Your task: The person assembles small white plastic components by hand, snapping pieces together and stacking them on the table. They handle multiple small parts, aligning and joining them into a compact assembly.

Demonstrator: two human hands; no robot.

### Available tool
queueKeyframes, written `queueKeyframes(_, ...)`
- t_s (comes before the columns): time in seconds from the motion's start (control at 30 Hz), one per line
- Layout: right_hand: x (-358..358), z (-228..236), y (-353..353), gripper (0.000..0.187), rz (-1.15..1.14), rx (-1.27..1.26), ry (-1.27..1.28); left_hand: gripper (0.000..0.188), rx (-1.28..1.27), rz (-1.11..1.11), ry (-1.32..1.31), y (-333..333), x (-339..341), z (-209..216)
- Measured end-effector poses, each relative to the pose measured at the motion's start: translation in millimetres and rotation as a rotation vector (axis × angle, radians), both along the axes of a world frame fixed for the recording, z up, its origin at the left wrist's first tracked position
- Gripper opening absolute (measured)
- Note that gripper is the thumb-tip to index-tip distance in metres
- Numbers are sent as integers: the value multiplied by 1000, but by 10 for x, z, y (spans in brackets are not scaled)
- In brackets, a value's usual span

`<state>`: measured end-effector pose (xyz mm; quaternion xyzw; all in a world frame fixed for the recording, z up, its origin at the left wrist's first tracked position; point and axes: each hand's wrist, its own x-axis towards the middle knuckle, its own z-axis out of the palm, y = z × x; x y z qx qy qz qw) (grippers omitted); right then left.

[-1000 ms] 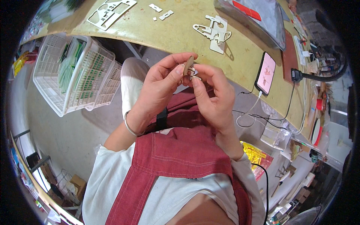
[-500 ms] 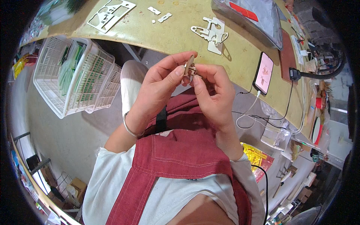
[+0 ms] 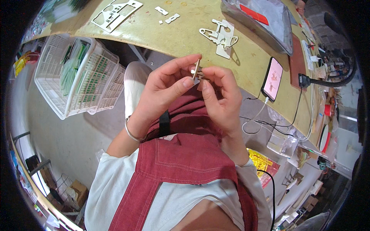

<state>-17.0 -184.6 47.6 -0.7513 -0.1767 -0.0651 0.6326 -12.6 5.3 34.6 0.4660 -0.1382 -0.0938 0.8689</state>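
Between my two hands, above my lap by the table's near edge, is a small assembly of thin flat wooden pieces (image 3: 197,70). My left hand (image 3: 165,84) pinches a thin plate of it, seen nearly edge-on, between thumb and fingers. The thumb and forefinger of my right hand (image 3: 219,90) close on the smaller notched pieces at its right side. Fingertips hide part of the joint. Beyond my hands, several cut-out wooden parts (image 3: 221,36) overlap on the table, one with a pointed loop shape.
On the yellowish table (image 3: 173,40) lie a cut-out sheet (image 3: 110,24), small loose pieces (image 3: 172,18), a lit phone (image 3: 272,79) with a cable, and a plastic-lined tray (image 3: 266,32). White baskets (image 3: 92,77) stand at the left. A black flexible arm (image 3: 331,81) reaches in at right.
The plate in my left hand has turned to a more upright, edge-on angle. My fingers have shifted slightly around the assembly. The whole view has moved a little.
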Motion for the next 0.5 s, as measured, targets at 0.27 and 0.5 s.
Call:
queueKeyframes(0.27,31,-25,23,25,68,131,75,48,206,124,-126,-76,-14,-4)
queueKeyframes(0.5,52,-9,-19,21,29,111,64,46,123,114,-7,-120,-31,57)
